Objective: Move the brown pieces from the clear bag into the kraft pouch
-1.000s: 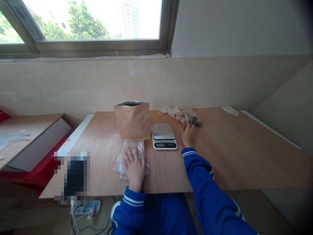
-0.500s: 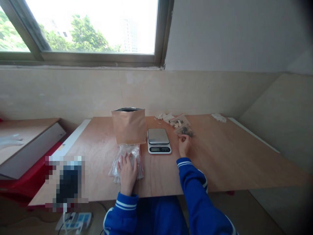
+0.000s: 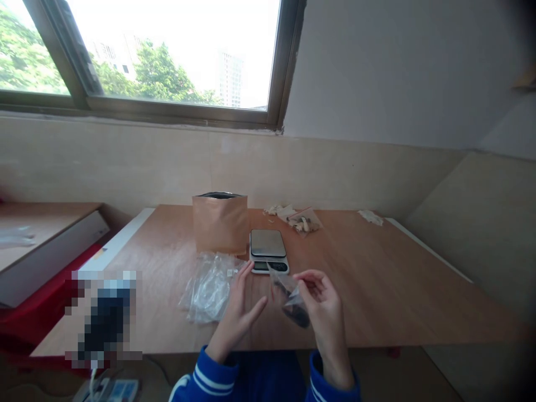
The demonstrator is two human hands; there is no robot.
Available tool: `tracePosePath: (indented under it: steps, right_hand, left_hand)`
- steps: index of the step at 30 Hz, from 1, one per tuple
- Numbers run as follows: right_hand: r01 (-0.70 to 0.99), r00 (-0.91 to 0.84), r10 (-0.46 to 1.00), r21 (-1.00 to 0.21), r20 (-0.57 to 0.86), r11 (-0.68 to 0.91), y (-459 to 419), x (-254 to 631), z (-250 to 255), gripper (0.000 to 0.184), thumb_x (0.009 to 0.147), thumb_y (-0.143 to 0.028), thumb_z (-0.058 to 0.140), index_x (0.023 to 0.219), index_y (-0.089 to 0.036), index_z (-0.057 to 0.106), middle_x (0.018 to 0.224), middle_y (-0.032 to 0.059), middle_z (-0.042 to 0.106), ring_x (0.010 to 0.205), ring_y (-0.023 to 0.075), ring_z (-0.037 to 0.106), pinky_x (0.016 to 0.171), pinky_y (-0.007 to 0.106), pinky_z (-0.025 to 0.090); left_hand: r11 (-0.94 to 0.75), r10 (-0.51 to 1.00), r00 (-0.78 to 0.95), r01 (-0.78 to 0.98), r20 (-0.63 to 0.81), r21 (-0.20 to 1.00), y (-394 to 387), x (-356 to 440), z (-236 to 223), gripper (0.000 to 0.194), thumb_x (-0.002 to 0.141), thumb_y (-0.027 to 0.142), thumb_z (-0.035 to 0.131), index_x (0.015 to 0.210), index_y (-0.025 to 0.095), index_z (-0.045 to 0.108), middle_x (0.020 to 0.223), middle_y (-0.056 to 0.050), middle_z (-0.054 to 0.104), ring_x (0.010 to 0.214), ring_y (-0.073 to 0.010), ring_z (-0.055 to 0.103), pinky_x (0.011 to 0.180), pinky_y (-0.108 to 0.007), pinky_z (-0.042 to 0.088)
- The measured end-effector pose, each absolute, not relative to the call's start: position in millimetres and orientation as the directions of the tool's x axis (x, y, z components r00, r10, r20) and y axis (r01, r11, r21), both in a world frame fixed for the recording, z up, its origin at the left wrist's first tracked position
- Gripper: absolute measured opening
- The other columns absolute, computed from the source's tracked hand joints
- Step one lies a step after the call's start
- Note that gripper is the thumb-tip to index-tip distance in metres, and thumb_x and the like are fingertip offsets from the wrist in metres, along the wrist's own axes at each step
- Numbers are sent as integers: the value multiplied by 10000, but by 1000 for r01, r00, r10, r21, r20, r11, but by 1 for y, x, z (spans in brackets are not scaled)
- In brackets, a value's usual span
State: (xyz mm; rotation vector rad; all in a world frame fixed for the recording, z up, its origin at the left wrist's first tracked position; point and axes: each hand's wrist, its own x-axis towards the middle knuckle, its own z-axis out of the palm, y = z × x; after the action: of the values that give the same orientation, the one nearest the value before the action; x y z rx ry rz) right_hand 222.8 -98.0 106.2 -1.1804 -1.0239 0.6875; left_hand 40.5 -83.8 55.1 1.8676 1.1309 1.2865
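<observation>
Pinched in my right hand (image 3: 322,298) is a clear zip bag (image 3: 288,296) with dark pieces at its bottom, hanging in front of the scale. My left hand (image 3: 239,312) is raised beside it with thumb and fingers apart, holding nothing. Just left of that hand lies a pile of clear plastic bags (image 3: 207,290). The white kitchen scale (image 3: 268,245) has a bare steel plate, and the bag covers a little of its front edge. Behind the pile stands an open brown pouch (image 3: 220,226); its inside is mostly hidden.
Another clear bag with pale and dark pieces (image 3: 304,221) lies behind the scale, near pale scraps (image 3: 274,210). A crumpled white piece (image 3: 371,218) lies at the back right. A blurred-out dark object (image 3: 106,315) with a white cable sits at the table's left.
My right hand has lifted the bag of dark pieces from the back and brought it in front of the scale. My left hand has come off the plastic bags and moved right.
</observation>
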Motion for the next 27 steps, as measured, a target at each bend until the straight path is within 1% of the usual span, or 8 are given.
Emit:
tracePosePath:
  steps: [2,5,7,9,12,15,20,27]
  right_hand:
    - [56,262,924,-960,280,275,-107,222,122,209,747,-371,719,815,-192,635,790,62,690,722,189,659,661,291,551]
    - [27,207,940,-962,272,273,-112,223,127,221,743,-384,734,799,-197,631,770,53,680,685,178,652,619,273,544]
    - [22,237,935,-964,262,265,-109,222,120,226,755,-391,727,821,-201,623,793,53,681,713,183,658,650,286,549]
    - [60,307,911,-961,274,269,-102,218,109,260,780,-419,702,905,-207,618,898,76,692,811,207,668,724,327,557]
    - [264,433,811,-916,393,303,-95,205,96,355,818,-469,649,1069,-223,595,1172,125,633,1075,264,603,873,424,525]
    - [388,300,833,-857,465,338,-96,188,96,287,884,-435,581,1093,-240,604,1198,112,610,1125,262,564,922,433,498]
    - [283,-89,921,-877,380,389,-105,163,106,180,932,-351,546,1039,-238,637,1032,53,666,958,195,634,837,317,538]
    - [213,-2,916,-895,402,393,-101,158,96,153,920,-327,579,987,-233,679,1044,55,709,1014,211,659,907,340,535]
  left_hand:
    - [-441,897,148,255,416,861,-86,44,63,659,869,366,624,1451,205,362,1483,-143,413,1388,-266,374,1148,-446,312]
    - [-363,923,216,204,320,909,-88,42,69,302,876,399,611,1069,169,641,1049,-94,670,1004,-227,621,898,-351,489]
    - [-291,932,277,184,234,939,-90,39,70,269,891,424,582,858,164,642,763,-28,633,715,-161,587,678,-271,477]
    - [-229,943,277,142,183,963,-91,40,70,302,900,453,558,818,167,610,674,7,562,619,-128,512,579,-235,413]
    - [-186,970,169,60,174,981,-93,46,71,353,907,493,525,750,178,541,652,24,495,614,-116,463,568,-225,383]
    - [-159,987,-7,-1,159,987,-93,54,74,376,880,538,537,736,193,494,616,44,432,569,-107,415,538,-221,371]
    - [-158,974,-178,-94,140,983,-96,55,84,363,866,564,529,843,202,526,700,20,516,668,-138,524,635,-245,467]
    - [-242,967,-92,-38,238,969,-100,53,85,271,947,458,458,970,203,547,909,-22,584,912,-163,566,862,-280,467]
